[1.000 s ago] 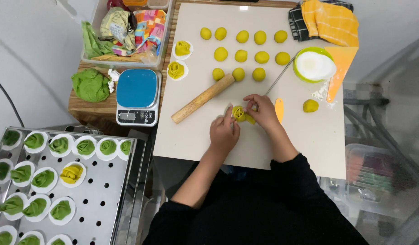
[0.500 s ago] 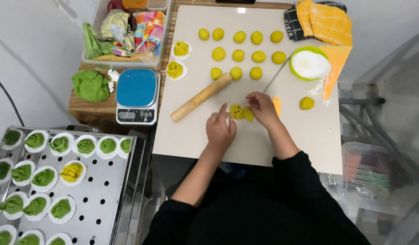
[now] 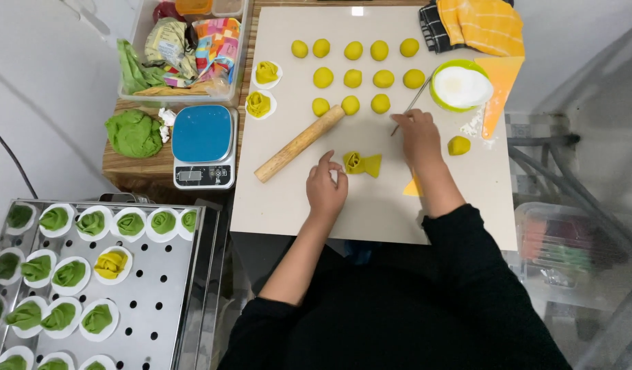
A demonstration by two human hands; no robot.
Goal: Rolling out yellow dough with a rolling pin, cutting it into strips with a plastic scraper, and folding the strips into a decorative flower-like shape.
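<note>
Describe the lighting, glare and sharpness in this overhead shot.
Head view: even, soft light; a small bright glare spot at the mat's top edge; the hands cast only faint shadows; the dough balls are sharp; the right side beyond the table looks blurred and smeared.

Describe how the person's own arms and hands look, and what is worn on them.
Both hands are bare: no gloves, and no rings or watch can be made out. The left hand leads to a forearm bare up to about the elbow, where a black sleeve is pushed up. The right hand leads to a black sleeve covering the forearm almost to the wrist.
</note>
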